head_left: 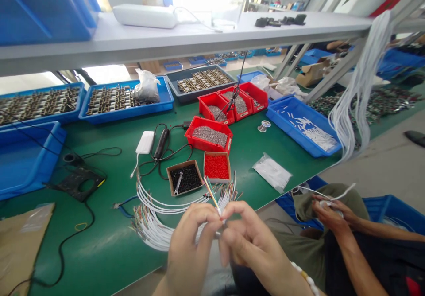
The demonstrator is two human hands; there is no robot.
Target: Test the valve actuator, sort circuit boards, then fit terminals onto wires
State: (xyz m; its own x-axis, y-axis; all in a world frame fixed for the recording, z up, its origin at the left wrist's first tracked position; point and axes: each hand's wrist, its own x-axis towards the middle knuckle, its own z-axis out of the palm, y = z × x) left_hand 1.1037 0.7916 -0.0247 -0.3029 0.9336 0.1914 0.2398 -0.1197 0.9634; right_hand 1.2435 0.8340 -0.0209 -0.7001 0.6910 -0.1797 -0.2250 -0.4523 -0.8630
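Note:
In the head view, a white cable [218,210] with several thin coloured wires fanned out from its end points up between my hands. My left hand [193,238] is closed, thumb and forefinger pinching the cable near its stripped end. Opposite it, my right hand [249,242] is also closed, its fingertips meeting the left ones on the same cable. The fingers hide the pinched part. Just behind lies a curved bundle of white cables [156,231] with bared coloured ends. Beyond it are a carton of black small parts [186,178] with a wrench [178,182] on top and a carton of red small parts [216,166].
Red bins [210,135] hold small metal parts. Blue trays [128,103] line the back under a shelf [199,39]. A black stand [79,183] with a cord sits left. A plastic bag [272,172] lies right. Another person's hands [332,212] hold a white cable nearby.

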